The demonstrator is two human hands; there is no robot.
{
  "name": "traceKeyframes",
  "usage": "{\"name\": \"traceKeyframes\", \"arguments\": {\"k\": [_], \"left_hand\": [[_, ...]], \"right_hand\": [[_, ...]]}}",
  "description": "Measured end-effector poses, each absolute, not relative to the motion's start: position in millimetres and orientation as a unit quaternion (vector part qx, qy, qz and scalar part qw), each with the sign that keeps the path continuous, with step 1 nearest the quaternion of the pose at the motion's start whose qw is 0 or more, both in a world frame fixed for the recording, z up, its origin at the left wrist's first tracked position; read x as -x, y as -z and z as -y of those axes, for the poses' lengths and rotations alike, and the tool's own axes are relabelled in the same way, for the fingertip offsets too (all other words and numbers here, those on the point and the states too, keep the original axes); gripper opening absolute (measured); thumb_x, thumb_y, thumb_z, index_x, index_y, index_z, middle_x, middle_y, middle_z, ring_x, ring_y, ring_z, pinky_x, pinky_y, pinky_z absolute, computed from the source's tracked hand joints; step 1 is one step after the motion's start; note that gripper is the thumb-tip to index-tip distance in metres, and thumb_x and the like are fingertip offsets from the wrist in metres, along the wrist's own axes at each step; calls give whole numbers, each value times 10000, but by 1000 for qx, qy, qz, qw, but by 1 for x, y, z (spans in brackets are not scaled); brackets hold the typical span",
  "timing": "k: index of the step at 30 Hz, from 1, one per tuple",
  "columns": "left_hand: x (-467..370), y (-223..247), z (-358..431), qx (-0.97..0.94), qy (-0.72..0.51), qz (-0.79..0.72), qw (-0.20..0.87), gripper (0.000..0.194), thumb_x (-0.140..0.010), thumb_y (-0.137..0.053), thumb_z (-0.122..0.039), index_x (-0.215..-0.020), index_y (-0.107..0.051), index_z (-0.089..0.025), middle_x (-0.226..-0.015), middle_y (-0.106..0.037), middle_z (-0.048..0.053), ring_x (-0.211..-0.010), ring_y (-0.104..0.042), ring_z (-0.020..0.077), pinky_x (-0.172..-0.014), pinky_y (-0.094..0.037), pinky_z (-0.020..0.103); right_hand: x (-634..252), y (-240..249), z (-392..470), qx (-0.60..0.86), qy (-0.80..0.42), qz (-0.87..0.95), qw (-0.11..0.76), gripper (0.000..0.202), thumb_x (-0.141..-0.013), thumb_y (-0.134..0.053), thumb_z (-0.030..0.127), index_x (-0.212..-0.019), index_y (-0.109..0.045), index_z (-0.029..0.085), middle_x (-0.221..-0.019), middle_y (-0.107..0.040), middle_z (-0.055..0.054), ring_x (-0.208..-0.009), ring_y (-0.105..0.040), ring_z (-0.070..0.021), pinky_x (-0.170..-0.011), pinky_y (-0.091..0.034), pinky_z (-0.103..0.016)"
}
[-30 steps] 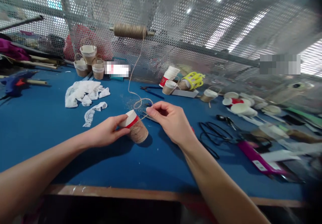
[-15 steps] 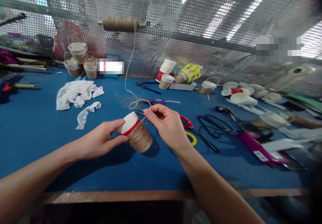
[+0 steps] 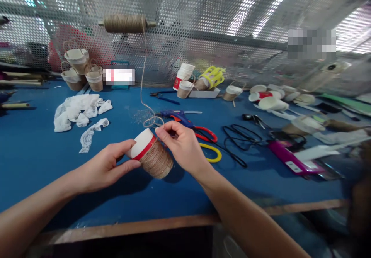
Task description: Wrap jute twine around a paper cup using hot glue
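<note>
A paper cup (image 3: 156,160) lies tilted in front of me, its lower part wound with brown twine and a red and white band bare near the rim. My left hand (image 3: 111,163) pinches it at the rim, fingers and thumb on either side. With thumb and forefinger, my right hand (image 3: 181,144) pinches the twine (image 3: 143,72) close against the cup's upper side. From there the twine loops on the table and runs up to a spool (image 3: 124,24) on the mesh wall. Scissors (image 3: 211,152) with red and yellow handles lie just beyond my right hand.
A blue glue gun (image 3: 178,117) lies behind the scissors, near pliers (image 3: 165,97). White lace (image 3: 77,109) is heaped at the left. Twine-covered cups (image 3: 94,78) stand at the back. A black cord (image 3: 243,138) and a purple power strip (image 3: 290,159) are at the right.
My right hand has come closer to the cup's side with the twine, and the cup has turned slightly. The whole view has shifted, so the table's things sit further left.
</note>
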State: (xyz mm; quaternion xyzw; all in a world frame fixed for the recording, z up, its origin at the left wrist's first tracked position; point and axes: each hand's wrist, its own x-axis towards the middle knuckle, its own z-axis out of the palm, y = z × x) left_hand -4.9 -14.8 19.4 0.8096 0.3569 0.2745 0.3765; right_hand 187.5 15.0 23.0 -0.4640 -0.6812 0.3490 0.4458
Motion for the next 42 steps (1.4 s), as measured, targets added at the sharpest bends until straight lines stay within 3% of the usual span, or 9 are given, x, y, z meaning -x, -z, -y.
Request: {"name": "traceKeyframes", "arguments": {"k": [14,23,42], "left_hand": [[8,-19,15,-822,-287,-338,357,75,-860,-455,-190,-827,-510,-153,-744,-508,-11,-668,-468,101,-622,-400,197],[10,-18,12,-818,-280,-346,363,114,-862,-454,-223,-816,-509,-135,-732,-511,4,-661,-472,110,-616,-410,211],[8,-21,14,-821,-294,-325,366,55,-851,-468,-164,-847,-522,-160,-758,-521,-10,-683,-490,99,-630,-413,191]], "right_hand": [[-189,-25,-10,463,-304,731,399,223,-868,-419,346,-701,-436,199,-621,-452,34,-573,-424,-98,-552,-354,-251],[-191,-26,-7,456,-292,720,434,226,-884,-390,360,-777,-481,182,-742,-548,-17,-670,-501,-121,-596,-403,-272],[-187,-24,-7,468,-336,727,375,238,-874,-399,357,-691,-404,205,-618,-420,39,-552,-385,-98,-516,-314,-259]]}}
